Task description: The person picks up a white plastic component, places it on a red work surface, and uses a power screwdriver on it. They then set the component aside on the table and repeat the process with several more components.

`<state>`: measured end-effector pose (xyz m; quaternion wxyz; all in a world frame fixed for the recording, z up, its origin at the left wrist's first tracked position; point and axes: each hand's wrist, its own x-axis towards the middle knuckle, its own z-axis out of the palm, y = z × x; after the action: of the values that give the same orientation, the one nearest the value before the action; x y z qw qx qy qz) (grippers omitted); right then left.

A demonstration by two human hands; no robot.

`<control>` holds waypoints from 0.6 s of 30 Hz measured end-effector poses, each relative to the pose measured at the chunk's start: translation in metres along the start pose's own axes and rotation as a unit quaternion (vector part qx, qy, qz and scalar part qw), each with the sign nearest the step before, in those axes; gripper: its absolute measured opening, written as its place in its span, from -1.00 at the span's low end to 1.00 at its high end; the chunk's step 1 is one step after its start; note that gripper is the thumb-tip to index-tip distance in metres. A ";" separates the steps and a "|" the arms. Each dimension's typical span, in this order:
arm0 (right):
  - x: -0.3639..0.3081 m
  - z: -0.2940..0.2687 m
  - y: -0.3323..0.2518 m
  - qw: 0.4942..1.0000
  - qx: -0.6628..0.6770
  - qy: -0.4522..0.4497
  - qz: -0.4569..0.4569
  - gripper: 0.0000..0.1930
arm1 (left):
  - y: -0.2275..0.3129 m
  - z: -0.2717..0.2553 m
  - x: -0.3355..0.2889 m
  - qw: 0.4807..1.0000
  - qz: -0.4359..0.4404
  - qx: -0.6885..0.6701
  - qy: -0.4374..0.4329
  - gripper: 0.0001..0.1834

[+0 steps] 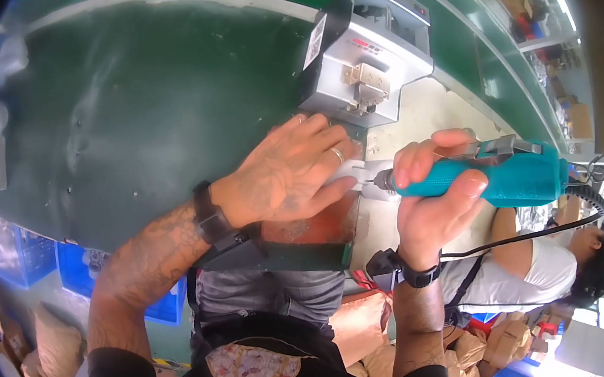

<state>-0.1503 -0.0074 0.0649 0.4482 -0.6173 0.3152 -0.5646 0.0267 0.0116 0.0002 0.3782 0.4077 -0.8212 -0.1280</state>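
Note:
My right hand [440, 193] is wrapped round a teal electric screwdriver [522, 176], which lies nearly level with its tip pointing left. Fingers of my left hand [288, 171] close on a small white part [352, 174] at the edge of the green work surface. The screwdriver's bit meets or nearly meets this part; contact cannot be made out. My left fingers hide much of the white piece. Just beyond both hands stands a grey and black screw feeder [365, 58] with a brass-coloured metal fitting on its front.
A green mat [152, 94] spreads to the left. The screwdriver's black cord [507, 239] loops at right. Blue crates [20, 252] stand low at left. Another person [533, 265] in a white shirt is at the right. Brown packages [476, 349] lie below.

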 end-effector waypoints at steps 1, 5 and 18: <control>-0.002 0.000 0.001 1.000 -0.001 0.003 0.003 -0.28 | 0.000 0.000 0.001 1.000 0.000 -0.003 -0.003 -0.66; -0.009 -0.002 0.002 1.000 -0.013 0.016 0.012 -0.26 | 0.001 0.000 -0.001 0.999 -0.017 0.009 -0.034 -0.63; -0.016 -0.003 0.016 0.999 0.044 0.005 0.015 -0.43 | 0.002 0.007 0.002 0.999 -0.005 0.034 -0.024 -0.65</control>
<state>-0.1542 0.0002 0.0433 0.4820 -0.5890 0.3015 -0.5743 0.0199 0.0112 -0.0023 0.3436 0.4217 -0.8317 -0.1113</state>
